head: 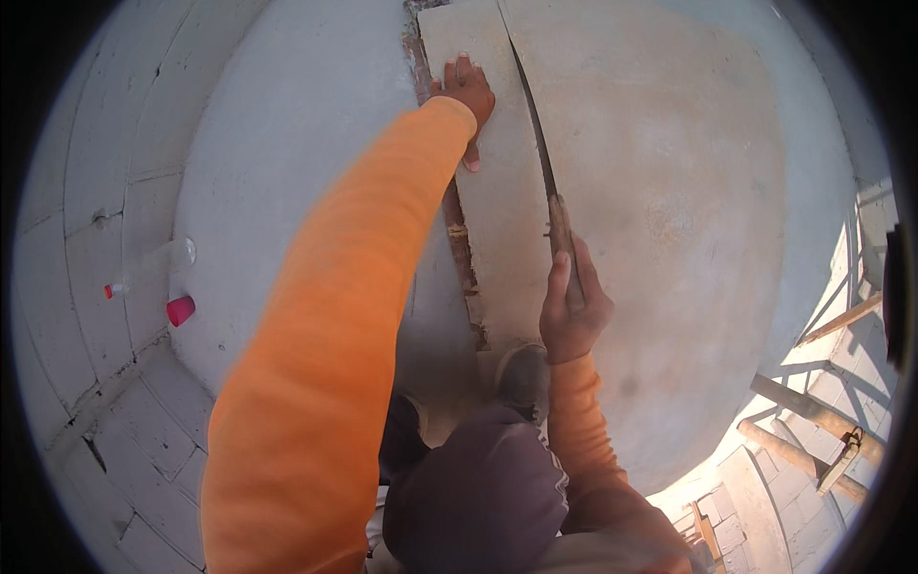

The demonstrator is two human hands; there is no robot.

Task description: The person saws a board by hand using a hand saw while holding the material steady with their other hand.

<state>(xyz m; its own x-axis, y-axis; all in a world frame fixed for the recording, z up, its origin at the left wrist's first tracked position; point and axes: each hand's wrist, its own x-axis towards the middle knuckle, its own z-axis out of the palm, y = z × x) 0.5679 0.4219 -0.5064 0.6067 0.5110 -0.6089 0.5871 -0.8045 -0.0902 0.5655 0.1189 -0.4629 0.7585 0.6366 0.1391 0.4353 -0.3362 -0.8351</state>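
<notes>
My left hand [467,93] lies flat with fingers spread on a narrow section of a thin, pale board [502,215], near its ragged left edge. In my right hand [577,308] is the wooden handle of a long, narrow-bladed handsaw [539,136]. The blade points away from me and lies along a long cut or gap between the narrow section and the wide part of the board [674,215]. How deep the blade sits is hard to tell. A brown, rough strip [457,240] runs along the narrow section's left edge.
A pink cup [181,311] and a clear bottle with a red cap [109,291] lie at the left by a block wall [97,179]. My shoe [522,380] is near the board's close end. Wooden poles [810,409] stand at the lower right.
</notes>
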